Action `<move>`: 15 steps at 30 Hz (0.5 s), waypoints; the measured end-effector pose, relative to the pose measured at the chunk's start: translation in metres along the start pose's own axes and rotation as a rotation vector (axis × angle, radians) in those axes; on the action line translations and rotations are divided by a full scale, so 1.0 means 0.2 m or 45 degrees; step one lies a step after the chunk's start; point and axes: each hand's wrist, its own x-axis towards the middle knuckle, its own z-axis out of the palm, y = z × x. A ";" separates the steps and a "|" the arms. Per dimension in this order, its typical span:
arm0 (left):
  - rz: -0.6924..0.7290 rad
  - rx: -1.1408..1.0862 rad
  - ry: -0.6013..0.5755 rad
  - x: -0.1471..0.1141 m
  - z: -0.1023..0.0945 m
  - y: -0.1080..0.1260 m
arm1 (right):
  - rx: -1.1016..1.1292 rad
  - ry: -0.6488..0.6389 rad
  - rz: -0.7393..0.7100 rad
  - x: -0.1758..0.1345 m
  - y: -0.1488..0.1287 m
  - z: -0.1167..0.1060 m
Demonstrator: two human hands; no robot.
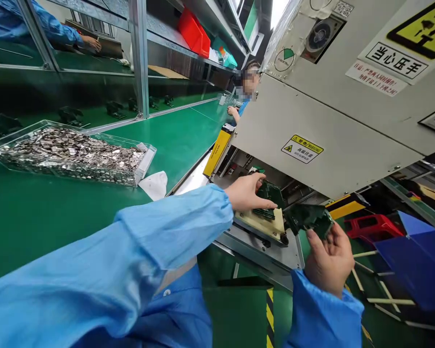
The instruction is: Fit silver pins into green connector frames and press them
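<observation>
My right hand [329,256] pinches a thin, dark, glossy plastic part [308,216] by its right end and holds it beside the machine opening. My left hand [247,192] reaches into that opening, thumb and fingers closed around a second dark plastic part [271,193]. This second part rests on a cream-coloured fixture block [275,227], which is mounted on a metal plate low in the machine. My left fingers partly cover it. The pale grey machine housing [311,125] hangs over both hands.
A clear tray [141,166] of small metal pieces stands on the green bench [76,212], beside a white cloth [154,185]. Several dark parts [114,108] line the bench's back. A co-worker [246,87] is behind the machine. Blue panels [416,261] and a red bin [373,229] stand at right.
</observation>
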 end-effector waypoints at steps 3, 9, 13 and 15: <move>-0.020 -0.046 -0.045 -0.20 -0.21 0.05 | -0.201 -0.409 -0.080 0.13 0.00 0.12; -0.261 0.026 -0.142 -0.72 -0.56 -0.06 | -0.382 -0.882 -0.040 0.25 0.02 0.26; -0.413 -0.026 -0.146 -0.88 -0.59 -0.23 | -0.457 -0.725 -0.095 0.16 0.05 0.23; -0.451 -0.047 -0.146 -0.88 -0.56 -0.30 | -0.582 -0.545 -0.123 0.09 0.08 0.12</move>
